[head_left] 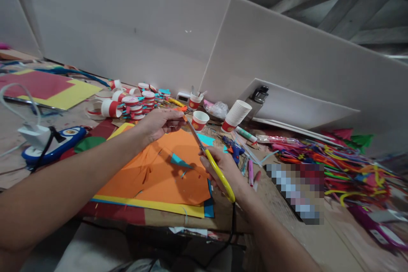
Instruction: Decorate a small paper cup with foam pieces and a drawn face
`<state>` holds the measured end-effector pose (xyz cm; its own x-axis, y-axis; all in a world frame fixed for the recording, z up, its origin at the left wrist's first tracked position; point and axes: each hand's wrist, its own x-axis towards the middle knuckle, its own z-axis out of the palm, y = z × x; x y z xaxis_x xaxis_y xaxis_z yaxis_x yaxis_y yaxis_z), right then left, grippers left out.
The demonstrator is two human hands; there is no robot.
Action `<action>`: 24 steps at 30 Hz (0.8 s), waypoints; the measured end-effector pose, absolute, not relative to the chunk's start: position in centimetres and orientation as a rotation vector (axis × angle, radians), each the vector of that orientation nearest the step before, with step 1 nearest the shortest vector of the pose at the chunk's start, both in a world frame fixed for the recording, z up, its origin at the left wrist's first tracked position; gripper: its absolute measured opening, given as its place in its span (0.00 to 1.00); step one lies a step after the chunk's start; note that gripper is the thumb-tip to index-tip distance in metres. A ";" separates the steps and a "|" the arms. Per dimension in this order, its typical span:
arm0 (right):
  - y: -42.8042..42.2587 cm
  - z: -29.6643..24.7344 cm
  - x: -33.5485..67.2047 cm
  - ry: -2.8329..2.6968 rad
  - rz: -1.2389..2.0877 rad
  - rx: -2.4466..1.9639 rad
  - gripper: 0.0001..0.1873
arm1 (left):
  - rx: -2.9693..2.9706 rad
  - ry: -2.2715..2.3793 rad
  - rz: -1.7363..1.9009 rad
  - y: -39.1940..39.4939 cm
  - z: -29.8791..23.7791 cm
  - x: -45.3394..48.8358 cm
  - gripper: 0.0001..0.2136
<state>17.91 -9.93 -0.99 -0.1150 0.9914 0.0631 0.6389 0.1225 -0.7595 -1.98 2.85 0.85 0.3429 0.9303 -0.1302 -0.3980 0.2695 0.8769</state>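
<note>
Pinched between the fingers of my left hand is a small piece of orange paper. My right hand grips a pair of scissors with yellow handles, their blades pointing up and left toward that piece. Whether the blades touch the paper is too small to tell. Below both hands lies a stack of coloured sheets, an orange sheet on top with yellow and blue edges showing underneath. Thin orange strips and a blue paper scrap rest on it. Just beyond my hands stands an open paper cup.
Cut red-and-white cup pieces crowd the back left. A stack of paper cups leans near a dark bottle. A blue glue gun, markers and bright pipe cleaners lie right. A white charger is left.
</note>
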 end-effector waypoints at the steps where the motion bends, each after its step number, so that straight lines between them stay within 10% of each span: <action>1: -9.9 -1.0 17.9 -1.825 0.774 -1.575 0.14 | 0.862 0.755 1.019 2.8 0.9 -2.0 0.02; 24: -9.8 -1.1 17.9 -1.850 0.691 -1.536 0.11 | 0.828 0.764 1.037 2.7 0.7 -1.8 0.02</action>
